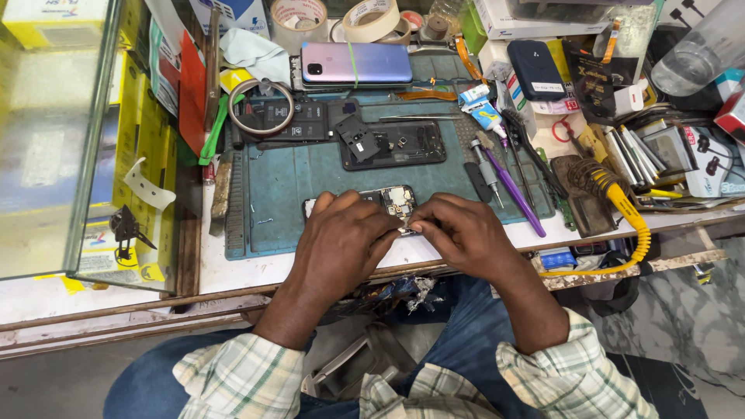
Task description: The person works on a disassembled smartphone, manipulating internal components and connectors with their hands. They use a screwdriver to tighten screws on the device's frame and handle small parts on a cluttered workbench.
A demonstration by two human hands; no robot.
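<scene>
An opened phone (394,200) with its circuit board exposed lies at the near edge of a teal work mat (310,174). My left hand (341,240) covers the phone's left half, fingers curled down on it. My right hand (466,233) meets it from the right, fingertips pinched on a small part at the phone's lower right edge. What the fingertips pinch is too small to tell. A black phone back frame (396,145) with loose parts on it lies further up the mat.
A purple phone (357,64) lies at the back with tape rolls (372,19) behind it. A purple-handled tool (512,190) and a screwdriver (485,167) lie right of the mat. A yellow-corded soldering iron (613,194) rests at right. A glass case (54,140) stands at left.
</scene>
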